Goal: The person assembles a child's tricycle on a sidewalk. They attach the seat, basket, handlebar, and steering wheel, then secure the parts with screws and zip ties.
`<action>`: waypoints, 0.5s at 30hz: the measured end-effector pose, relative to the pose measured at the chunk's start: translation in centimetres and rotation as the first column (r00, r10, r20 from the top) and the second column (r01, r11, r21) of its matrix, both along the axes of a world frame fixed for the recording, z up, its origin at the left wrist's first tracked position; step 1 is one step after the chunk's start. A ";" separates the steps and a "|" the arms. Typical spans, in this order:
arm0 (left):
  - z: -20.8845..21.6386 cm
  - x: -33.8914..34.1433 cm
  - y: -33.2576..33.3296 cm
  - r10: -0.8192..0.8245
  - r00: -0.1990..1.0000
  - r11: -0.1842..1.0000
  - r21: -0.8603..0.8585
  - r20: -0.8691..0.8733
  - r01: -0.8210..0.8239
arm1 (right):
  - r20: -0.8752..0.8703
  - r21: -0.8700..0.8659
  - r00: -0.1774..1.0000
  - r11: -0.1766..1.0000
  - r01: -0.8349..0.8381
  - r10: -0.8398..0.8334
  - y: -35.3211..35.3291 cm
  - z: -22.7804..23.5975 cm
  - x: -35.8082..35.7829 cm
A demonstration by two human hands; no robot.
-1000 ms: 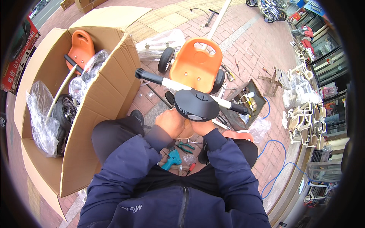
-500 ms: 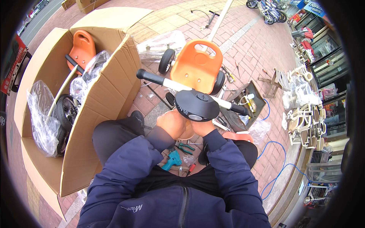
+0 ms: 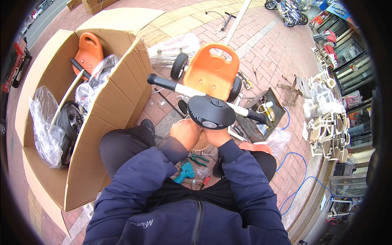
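Observation:
A child's ride-on with an orange seat (image 3: 212,73) stands in front of me, its white handlebar (image 3: 187,90) with black grips reaching across. On the bar's middle sits a rounded black cover (image 3: 212,109) with a round light facing me. Just below that cover, my left hand (image 3: 186,132) is closed, its fingertips hidden. Beside it, my right hand (image 3: 217,136) is closed too, partly covered by the black housing. Whatever the two hands grip there cannot be made out. Between my legs lie a teal power tool (image 3: 185,172), green-handled pliers (image 3: 199,159) and a red-handled screwdriver (image 3: 205,181).
To the left a large open cardboard box (image 3: 107,122) holds another orange seat (image 3: 89,53), wheels and plastic wrap. A toolbox (image 3: 274,112) sits at the right, near a blue hose (image 3: 304,163). Stacked white frames (image 3: 326,126) line the shopfront. A pump (image 3: 227,21) lies beyond the ride-on.
My hands and the ride-on look almost unmoved. At the far left edge, the red vehicle has shifted farther up the street.

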State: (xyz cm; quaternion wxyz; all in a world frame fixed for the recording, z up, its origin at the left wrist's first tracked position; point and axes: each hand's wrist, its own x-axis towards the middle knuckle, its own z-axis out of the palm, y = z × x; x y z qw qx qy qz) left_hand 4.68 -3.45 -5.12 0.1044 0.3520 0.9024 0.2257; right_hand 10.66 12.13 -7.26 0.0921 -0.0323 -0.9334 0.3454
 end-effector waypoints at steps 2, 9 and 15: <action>-0.4 -0.5 -0.4 -0.055 0.998 0.997 0.060 0.024 0.053 | -0.125 -0.017 0.992 1.000 -0.005 0.003 -0.1 0.0 -0.1; -1.8 -2.3 0.3 0.049 0.518 0.947 0.126 0.854 -0.297 | -0.045 -0.080 0.999 0.997 0.003 -0.006 0.0 -0.1 -0.1; -1.9 -0.3 0.1 0.123 0.971 0.978 0.143 0.207 -0.155 | -0.117 0.029 0.993 0.999 -0.021 0.025 0.1 -0.4 -0.1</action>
